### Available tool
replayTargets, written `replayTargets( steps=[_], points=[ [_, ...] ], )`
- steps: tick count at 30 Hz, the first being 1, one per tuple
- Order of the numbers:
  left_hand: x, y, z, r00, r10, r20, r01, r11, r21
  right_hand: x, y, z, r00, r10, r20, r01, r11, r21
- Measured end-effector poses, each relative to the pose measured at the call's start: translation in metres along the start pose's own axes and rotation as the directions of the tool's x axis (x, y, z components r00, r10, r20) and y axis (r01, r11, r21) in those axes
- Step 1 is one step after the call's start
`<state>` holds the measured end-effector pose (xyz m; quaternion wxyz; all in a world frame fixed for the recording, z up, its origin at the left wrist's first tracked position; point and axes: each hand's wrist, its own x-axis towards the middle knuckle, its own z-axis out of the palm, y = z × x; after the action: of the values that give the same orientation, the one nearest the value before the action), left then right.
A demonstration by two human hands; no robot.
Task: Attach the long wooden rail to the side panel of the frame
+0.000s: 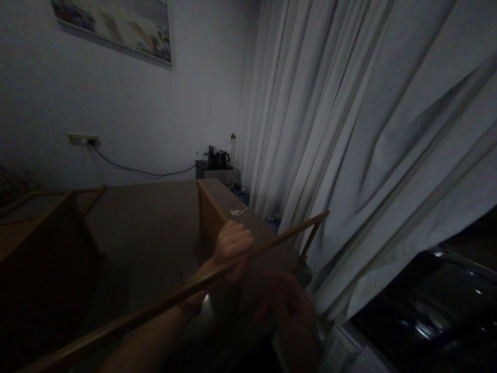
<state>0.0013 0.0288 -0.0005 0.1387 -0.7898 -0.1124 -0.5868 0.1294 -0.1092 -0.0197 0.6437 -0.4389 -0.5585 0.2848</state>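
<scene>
My left hand (pixel 232 244) is closed over the top edge of a brown wooden box-like shelf unit (pixel 217 207) that stands on the dark wooden table (pixel 147 228). A thin wooden rail (pixel 272 241) of a frame runs slantwise in front of that hand. My right hand (pixel 289 305) is lower and nearer, in deep shadow, against the unit's near side. Its fingers look curled, but what they hold is too dark to make out.
Pale curtains (pixel 368 129) hang along the right. A second wooden unit (pixel 42 243) stands at the left of the table. A kettle (pixel 222 157) sits on a small stand by the far wall, below a wall socket with a cable (pixel 83 140). A picture (pixel 116 26) hangs above.
</scene>
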Motion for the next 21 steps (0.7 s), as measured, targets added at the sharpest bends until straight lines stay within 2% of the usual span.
replayTargets(
  steps=[3,6,8,12,17,19,21],
  points=[
    [-0.001,0.000,-0.001,0.998,-0.025,0.056,0.024,0.999,0.027,-0.001,-0.002,0.002,0.999,0.019,-0.048,-0.018,1.000,0.017],
    [0.002,0.005,-0.008,0.992,-0.059,0.114,0.057,0.998,0.022,-0.001,-0.003,0.000,0.989,-0.103,-0.106,0.087,0.986,-0.144],
    [0.004,0.008,-0.012,0.982,-0.098,0.163,0.095,0.995,0.023,0.001,-0.003,-0.002,0.970,-0.222,-0.098,0.187,0.941,-0.282],
    [0.001,0.006,-0.010,0.976,-0.111,0.186,0.110,0.994,0.015,0.006,-0.001,-0.004,0.893,-0.449,-0.035,0.387,0.804,-0.451],
    [-0.006,-0.004,0.001,0.981,-0.095,0.170,0.094,0.995,0.014,0.011,0.001,-0.002,0.801,-0.595,0.072,0.535,0.656,-0.532],
    [-0.008,-0.006,0.004,0.982,-0.092,0.166,0.091,0.996,0.014,0.010,0.002,0.000,0.805,-0.589,0.077,0.525,0.645,-0.555],
    [-0.007,-0.005,0.003,0.983,-0.088,0.161,0.087,0.996,0.014,0.009,0.004,0.002,0.833,-0.551,0.042,0.486,0.694,-0.532]
  ],
)
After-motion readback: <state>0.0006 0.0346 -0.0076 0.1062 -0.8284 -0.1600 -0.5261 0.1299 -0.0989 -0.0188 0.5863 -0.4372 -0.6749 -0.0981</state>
